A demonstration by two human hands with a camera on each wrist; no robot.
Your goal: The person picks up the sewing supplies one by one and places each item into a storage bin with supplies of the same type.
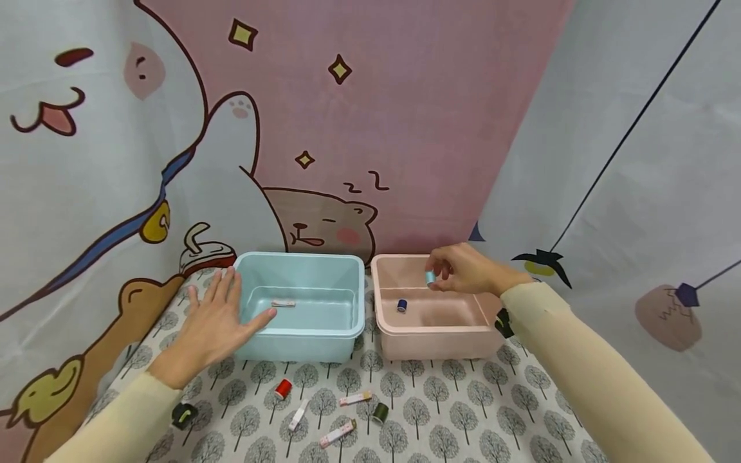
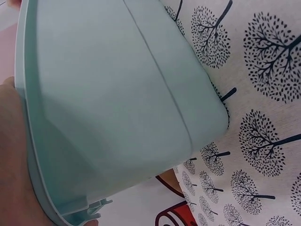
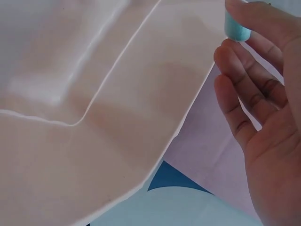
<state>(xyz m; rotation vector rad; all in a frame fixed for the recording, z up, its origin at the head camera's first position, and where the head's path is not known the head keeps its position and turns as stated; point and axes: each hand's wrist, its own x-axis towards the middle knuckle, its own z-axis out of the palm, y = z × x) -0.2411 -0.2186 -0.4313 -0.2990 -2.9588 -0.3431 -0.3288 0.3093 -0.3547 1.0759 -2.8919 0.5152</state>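
Observation:
My right hand (image 1: 463,269) pinches a light blue thread spool (image 1: 430,277) between thumb and fingers, over the pink bin (image 1: 440,331). In the right wrist view the turquoise spool (image 3: 236,27) shows at the fingertips, above the bin's rim. Inside that bin lies a dark blue thread spool (image 1: 402,305). My left hand (image 1: 211,321) has its fingers spread straight at the left side of the light blue bin (image 1: 298,347). In the left wrist view, part of that hand (image 2: 14,160) is along the bin's rim. A small, pale, narrow item (image 1: 283,303) lies in the blue bin.
On the tree-print cloth (image 1: 243,421) in front lie a red thread spool (image 1: 283,389), a dark green thread spool (image 1: 379,413) and three small narrow pieces, one of them a pinkish strip (image 1: 338,433). A cartoon-printed curtain (image 1: 417,128) hangs behind the bins.

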